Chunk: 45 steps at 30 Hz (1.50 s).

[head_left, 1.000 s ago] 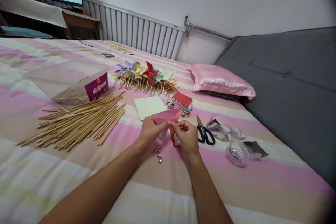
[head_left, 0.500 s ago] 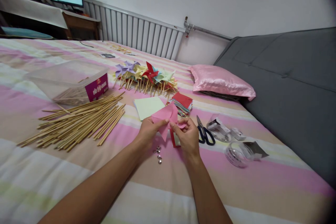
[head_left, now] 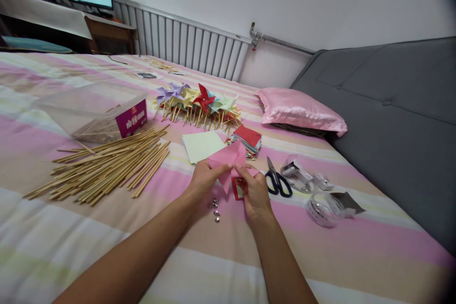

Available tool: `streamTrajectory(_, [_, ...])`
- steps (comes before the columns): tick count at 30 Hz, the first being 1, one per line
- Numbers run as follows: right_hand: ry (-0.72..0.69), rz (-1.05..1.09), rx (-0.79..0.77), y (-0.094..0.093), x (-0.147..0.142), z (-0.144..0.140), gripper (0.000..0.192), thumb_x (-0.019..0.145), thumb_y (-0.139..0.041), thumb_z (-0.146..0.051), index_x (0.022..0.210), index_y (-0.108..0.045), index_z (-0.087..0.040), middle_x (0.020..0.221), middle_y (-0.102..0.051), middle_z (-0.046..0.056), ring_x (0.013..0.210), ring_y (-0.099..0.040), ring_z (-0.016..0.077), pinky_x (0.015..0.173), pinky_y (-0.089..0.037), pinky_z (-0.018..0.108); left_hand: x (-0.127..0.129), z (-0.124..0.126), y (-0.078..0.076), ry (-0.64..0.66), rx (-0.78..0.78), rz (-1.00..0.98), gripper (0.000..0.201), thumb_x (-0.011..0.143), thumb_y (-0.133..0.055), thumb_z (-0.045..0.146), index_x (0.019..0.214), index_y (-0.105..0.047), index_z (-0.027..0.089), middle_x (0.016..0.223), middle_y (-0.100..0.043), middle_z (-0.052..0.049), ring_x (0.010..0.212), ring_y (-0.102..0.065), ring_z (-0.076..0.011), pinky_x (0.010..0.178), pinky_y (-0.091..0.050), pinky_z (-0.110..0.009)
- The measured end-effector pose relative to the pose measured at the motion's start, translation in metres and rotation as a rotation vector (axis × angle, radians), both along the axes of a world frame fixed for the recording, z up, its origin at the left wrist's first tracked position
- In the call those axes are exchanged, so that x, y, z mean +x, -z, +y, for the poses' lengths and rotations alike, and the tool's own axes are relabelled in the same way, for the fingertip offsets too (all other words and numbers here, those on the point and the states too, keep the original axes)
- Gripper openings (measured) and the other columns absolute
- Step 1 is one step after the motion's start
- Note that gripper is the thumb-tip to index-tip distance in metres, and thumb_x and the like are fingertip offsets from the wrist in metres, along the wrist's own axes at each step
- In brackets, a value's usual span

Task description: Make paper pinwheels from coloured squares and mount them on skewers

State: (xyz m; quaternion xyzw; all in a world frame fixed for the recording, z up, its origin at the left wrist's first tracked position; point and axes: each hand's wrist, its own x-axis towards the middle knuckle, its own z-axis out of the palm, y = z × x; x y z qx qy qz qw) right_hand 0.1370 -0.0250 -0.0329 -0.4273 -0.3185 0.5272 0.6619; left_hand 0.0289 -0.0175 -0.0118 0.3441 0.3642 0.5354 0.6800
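Between my two hands is a pink paper pinwheel (head_left: 228, 156), its points folded in toward the middle. My left hand (head_left: 206, 175) grips its left side, thumb pressed near the centre. My right hand (head_left: 254, 187) pinches the right side, with thumb and fingers close to the same centre. Whether a pin sits under the fingertips is hidden. Below the hands, several small shiny metal pins (head_left: 215, 211) lie on the striped bedspread. Partly behind my right hand is a red-edged piece (head_left: 236, 190). Pale green paper sheets (head_left: 202, 146) and a stack of coloured paper (head_left: 248, 138) lie just beyond.
Bamboo sticks (head_left: 107, 168) lie spread at the left beside a clear plastic box (head_left: 89, 104). Finished pinwheels (head_left: 199, 102) stand in a row behind. To the right are scissors (head_left: 278, 183), clear round containers (head_left: 322, 210) and a pink pillow (head_left: 302, 111).
The pink pinwheel and both hands have shifted slightly to the right. My right hand's fingers have tilted and moved closer in at the centre. Everything else stays where it was.
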Motion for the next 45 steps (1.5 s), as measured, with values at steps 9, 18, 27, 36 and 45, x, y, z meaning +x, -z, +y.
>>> streamTrajectory(9, [-0.015,0.025,-0.038,-0.01,0.012,-0.001,0.02,0.057,-0.076,-0.025,0.067,-0.063,-0.013,0.06,-0.063,-0.002,0.052,-0.055,0.008,0.051,-0.045,0.018,-0.013,0.014,0.006,0.083,0.106,0.023,0.023,0.063,-0.073,0.033,0.071,-0.065,0.013,0.064,-0.063,-0.002,0.057,-0.056,-0.0115,0.059,-0.044,-0.024])
streamTrajectory(18, [-0.173,-0.125,-0.109,-0.009,0.026,-0.002,0.023,0.056,-0.076,-0.027,0.064,-0.059,-0.014,0.054,-0.058,-0.002,0.047,-0.051,0.0085,0.045,-0.041,0.019,-0.02,0.011,-0.001,0.272,0.051,0.254,0.03,0.06,-0.072,0.038,0.061,-0.062,0.01,0.055,-0.059,-0.003,0.05,-0.053,-0.013,0.051,-0.037,-0.023])
streamTrajectory(27, [-0.222,-0.31,-0.087,-0.011,0.027,-0.004,0.022,0.057,-0.074,-0.029,0.059,-0.06,-0.013,0.049,-0.056,-0.001,0.042,-0.047,0.0072,0.041,-0.037,0.018,-0.021,0.012,0.002,0.267,0.074,0.411,0.019,0.052,-0.072,0.028,0.06,-0.066,0.012,0.051,-0.059,-0.002,0.049,-0.054,-0.016,0.045,-0.035,-0.024])
streamTrajectory(36, [-0.205,-0.454,0.0,-0.012,0.027,-0.005,0.024,0.061,-0.073,-0.032,0.059,-0.059,-0.012,0.053,-0.055,-0.001,0.05,-0.048,0.0088,0.046,-0.038,0.02,-0.017,0.005,-0.009,0.266,0.06,0.386,0.012,0.052,-0.069,0.021,0.06,-0.065,0.012,0.059,-0.063,-0.005,0.055,-0.056,-0.0169,0.049,-0.037,-0.024])
streamTrajectory(45, [0.237,-0.336,0.266,-0.008,0.029,0.005,0.028,0.067,-0.071,-0.03,0.09,-0.06,-0.018,0.074,-0.059,-0.002,0.068,-0.055,0.0098,0.061,-0.042,0.02,-0.022,0.02,0.003,-0.036,-0.036,0.235,0.014,0.056,-0.07,0.022,0.063,-0.063,0.011,0.056,-0.061,-0.002,0.051,-0.053,-0.012,0.047,-0.035,-0.021])
